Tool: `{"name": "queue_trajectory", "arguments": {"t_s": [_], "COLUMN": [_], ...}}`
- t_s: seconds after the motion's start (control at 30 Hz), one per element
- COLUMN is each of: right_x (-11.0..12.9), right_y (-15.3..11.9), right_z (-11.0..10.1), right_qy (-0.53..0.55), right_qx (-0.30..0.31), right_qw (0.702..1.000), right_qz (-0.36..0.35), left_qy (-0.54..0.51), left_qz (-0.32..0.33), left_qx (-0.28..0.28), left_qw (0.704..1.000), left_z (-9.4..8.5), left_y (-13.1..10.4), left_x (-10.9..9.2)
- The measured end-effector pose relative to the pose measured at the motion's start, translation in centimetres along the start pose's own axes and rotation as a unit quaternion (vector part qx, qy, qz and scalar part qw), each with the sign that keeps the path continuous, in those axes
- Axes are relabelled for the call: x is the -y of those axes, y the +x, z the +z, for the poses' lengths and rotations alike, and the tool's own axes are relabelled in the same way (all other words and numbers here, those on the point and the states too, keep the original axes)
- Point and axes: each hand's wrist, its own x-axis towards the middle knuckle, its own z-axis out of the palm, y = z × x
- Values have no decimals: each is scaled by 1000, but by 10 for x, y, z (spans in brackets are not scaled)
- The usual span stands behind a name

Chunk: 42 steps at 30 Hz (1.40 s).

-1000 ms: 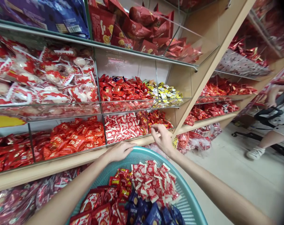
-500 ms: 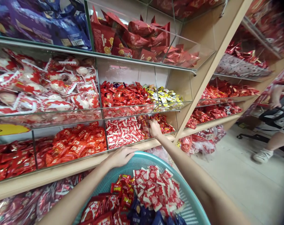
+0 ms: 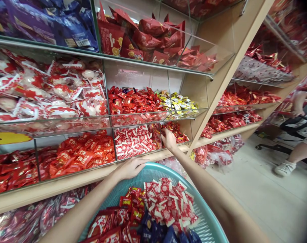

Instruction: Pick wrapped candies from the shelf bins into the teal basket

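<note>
Resting left hand [image 3: 130, 168] on far rim of round teal basket [image 3: 207, 216], noted mesh sides and sweets [image 3: 168, 202] heaped inside: red-and-white, red, dark blue. Found right hand [image 3: 170, 139] curled at red candies [image 3: 177, 130] on bottom shelf [image 3: 67, 184] just beyond; could not tell either hand's grip.

Teal basket [image 3: 153, 171] (blue packets [image 3: 153, 233] too), partly beyond the bottom edge.
</note>
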Motion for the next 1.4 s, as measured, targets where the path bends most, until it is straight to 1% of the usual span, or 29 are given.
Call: {"name": "queue_trajectory", "arguments": {"t_s": [0.13,0.23,0.43,0.53,0.6,0.7,0.77,0.83,0.93,0.97,1.0,1.07,1.13,1.2,1.27,1.33,1.4], "right_x": [2,3,2,2,0,-5,-10,-11,0,9,19,42,65,84,97,106,112], "right_y": [2,4,8,6,1,-17,-36,-58,-94,-105,-116,-135,-151,-164,-171,-173,-172], "right_z": [2,4,7,1,-9,-35,-57,-82,-113,-120,-123,-119,-102,-77,-52,-32,-17], "right_qy": [103,173,207,217,234,274,289,297,283,289,296,302,310,318,304,284,268], "right_qx": [3,0,-22,-34,-44,-75,-95,-102,-106,-86,-45,83,194,283,329,342,341], "right_qw": [992,981,972,968,965,954,949,946,948,948,949,946,930,905,894,896,901], "right_qz": [72,90,110,118,114,93,78,83,99,103,100,79,42,28,14,-7,-27], "left_qy": [-6,-10,-4,2,4,6,8,9,9,9,9,10,16,22,25,23,19], "left_qz": [-5,-9,-3,-2,-2,6,10,13,15,16,18,19,16,11,7,5,6], "left_qx": [2,6,1,2,0,2,4,6,8,9,10,8,4,-2,-6,-6,-6], "left_qw": [1000,1000,1000,1000,1000,1000,1000,1000,1000,1000,1000,1000,1000,1000,1000,1000,1000], "left_z": [-1,-2,-2,-1,-1,1,1,2,2,3,3,4,5,6,5,4,4], "left_y": [0,0,1,1,2,2,2,2,2,2,2,2,2,1,0,0,-1], "left_x": [-2,-4,-6,-6,-5,-3,-1,0,1,2,2,3,3,3,3,2,2]}}
